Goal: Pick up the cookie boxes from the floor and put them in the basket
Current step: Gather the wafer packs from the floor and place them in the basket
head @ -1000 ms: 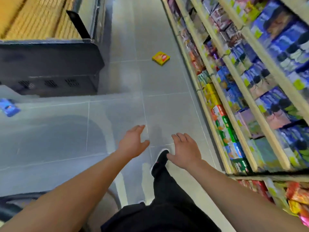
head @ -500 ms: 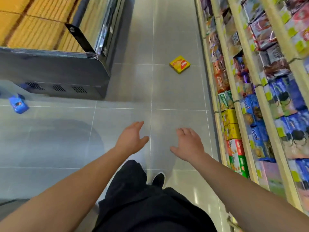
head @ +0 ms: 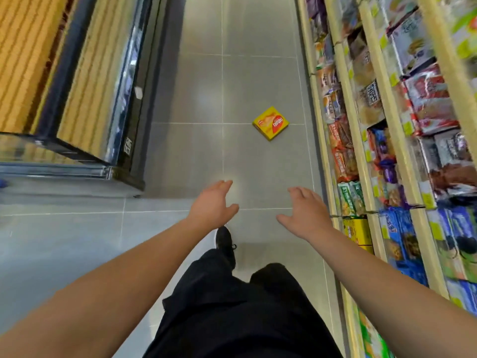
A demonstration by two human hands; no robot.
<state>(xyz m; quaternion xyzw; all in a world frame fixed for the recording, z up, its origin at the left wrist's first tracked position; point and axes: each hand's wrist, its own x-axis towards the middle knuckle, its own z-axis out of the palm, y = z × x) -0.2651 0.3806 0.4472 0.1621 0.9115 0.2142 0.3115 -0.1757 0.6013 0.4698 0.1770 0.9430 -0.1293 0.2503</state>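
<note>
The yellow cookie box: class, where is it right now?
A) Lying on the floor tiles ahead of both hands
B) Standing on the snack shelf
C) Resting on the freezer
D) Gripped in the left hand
A: the yellow cookie box lies flat on the grey floor, beyond the empty left hand and right hand.

Both bare arms reach forward toward 12 o'clock, palms down. The left hand (head: pixel 213 206) is held flat, its fingers (head: pixel 224 185) straight and together, thumb splayed toward 3 o'clock. The right hand (head: pixel 307 215) is relaxed, fingers slightly bent, thumb pointing toward 9 o'clock. Neither hand holds anything; they stay apart.
</note>
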